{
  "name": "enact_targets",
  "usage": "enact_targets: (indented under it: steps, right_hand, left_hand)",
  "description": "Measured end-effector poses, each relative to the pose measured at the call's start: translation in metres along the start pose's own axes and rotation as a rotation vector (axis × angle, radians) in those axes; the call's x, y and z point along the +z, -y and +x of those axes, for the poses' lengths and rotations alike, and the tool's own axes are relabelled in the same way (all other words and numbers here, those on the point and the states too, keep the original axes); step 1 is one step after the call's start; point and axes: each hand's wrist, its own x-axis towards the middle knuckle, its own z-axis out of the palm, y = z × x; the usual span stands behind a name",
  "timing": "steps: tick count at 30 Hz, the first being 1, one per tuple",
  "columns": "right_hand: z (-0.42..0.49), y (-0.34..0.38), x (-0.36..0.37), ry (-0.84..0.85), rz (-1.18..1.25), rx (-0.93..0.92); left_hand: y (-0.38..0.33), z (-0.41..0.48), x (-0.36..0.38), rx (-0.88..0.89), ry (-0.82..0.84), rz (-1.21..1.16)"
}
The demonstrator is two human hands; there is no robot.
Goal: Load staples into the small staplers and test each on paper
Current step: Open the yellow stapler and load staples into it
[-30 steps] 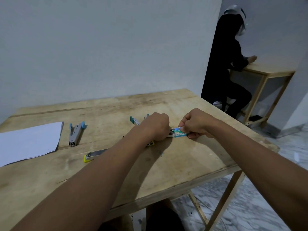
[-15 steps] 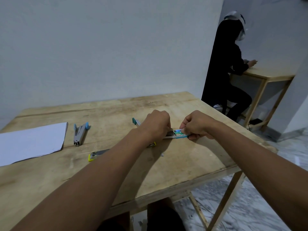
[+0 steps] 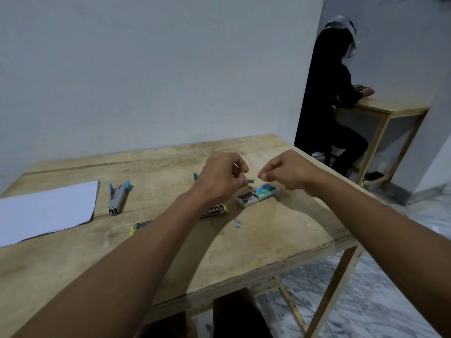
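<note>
Teal staple box [image 3: 267,190] sits on the wood worktop [image 3: 268,235], tray slid out at its left end, staples visible inside. Left hand [image 3: 219,178] hovers just up-left of the box, grip pinching a short staple strip [image 3: 250,181] at the fingertips. Right hand [image 3: 286,172] hovers just above the box, grip curled tight, thumb against forefinger, nothing visible in it. Hands are near each other but apart. Loose staples [image 3: 237,223] lie just in front of the box. Yellow-ended stapler [image 3: 216,209] is just left of the box, partly under the left forearm. Another yellow end [image 3: 136,226] shows further left; can't tell if it's the same unit. Grey-blue stapler [image 3: 118,196] lies flat well left of the box, with white paper [image 3: 46,211] beyond it.
</note>
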Motion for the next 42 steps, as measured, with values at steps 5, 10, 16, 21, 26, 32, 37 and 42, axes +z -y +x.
enact_targets:
  steps: [5,10,16,21,26,32,37,42]
  right_hand:
    - [-0.006,0.015,-0.007,0.176,0.047,0.074]
    - [-0.008,0.023,-0.003,0.285,0.165,0.077]
    - [-0.008,0.031,0.012,0.194,0.026,-0.129]
    - [-0.013,0.038,0.036,0.204,-0.106,-0.423]
    - [-0.016,0.048,0.058,0.227,-0.202,-0.5]
    - [-0.018,0.051,0.069,0.261,-0.285,-0.526]
    - [-0.016,0.05,0.071,0.26,-0.286,-0.523]
    - [-0.014,0.049,0.073,0.264,-0.261,-0.532]
  left_hand:
    - [0.007,-0.01,-0.009,0.028,-0.074,-0.144]
    - [0.007,-0.019,-0.021,0.118,-0.088,-0.124]
    - [0.02,-0.037,-0.044,0.03,-0.079,-0.066]
    - [0.041,-0.068,-0.079,-0.066,-0.041,0.034]
    - [0.049,-0.094,-0.079,-0.143,0.082,0.148]
    - [0.062,-0.099,-0.064,-0.139,0.021,0.105]
    - [0.069,-0.098,-0.059,-0.156,-0.031,0.033]
    - [0.07,-0.1,-0.058,-0.156,-0.037,0.002]
